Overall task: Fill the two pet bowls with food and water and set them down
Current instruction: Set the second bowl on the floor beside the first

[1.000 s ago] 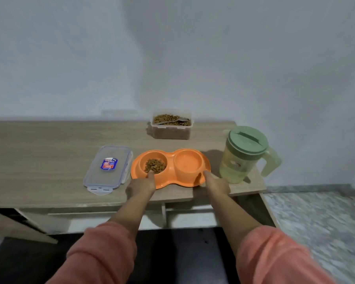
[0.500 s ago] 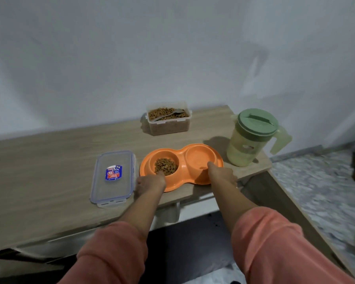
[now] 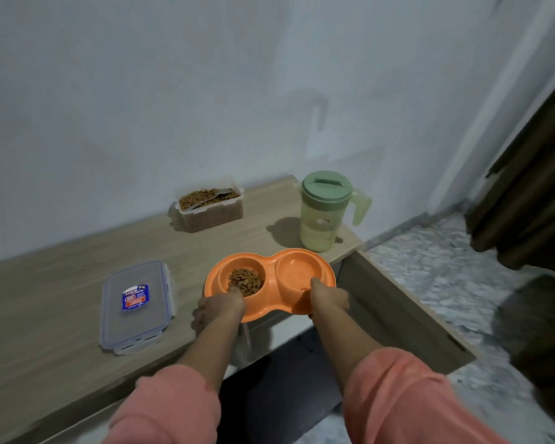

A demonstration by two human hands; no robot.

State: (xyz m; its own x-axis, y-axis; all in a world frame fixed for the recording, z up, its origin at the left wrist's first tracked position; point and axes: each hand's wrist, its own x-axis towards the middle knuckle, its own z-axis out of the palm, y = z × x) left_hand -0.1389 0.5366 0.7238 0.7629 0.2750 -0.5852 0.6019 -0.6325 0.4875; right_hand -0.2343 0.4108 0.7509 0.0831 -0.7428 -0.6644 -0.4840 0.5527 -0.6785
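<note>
**Both hands grip the orange double bowl at the table's edge**

At frame centre, the orange double bowl (image 3: 271, 280) is gripped at its near rim: left hand (image 3: 220, 307) by the kibble (image 3: 246, 281) side, right hand (image 3: 329, 299) by the other well. The green pitcher (image 3: 326, 211) stands upper right, the food container (image 3: 209, 203) behind, the clear lid (image 3: 137, 304) at left on the wooden table (image 3: 45, 283).

A long light wood-grain table (image 3: 61, 283) stands against a pale wall. On it lie a clear rectangular plastic lid with a blue label (image 3: 137, 304), an open clear plastic tub of brown kibble (image 3: 209, 208) near the wall, and a green lidded plastic pitcher (image 3: 326, 211) at the right corner.
</note>
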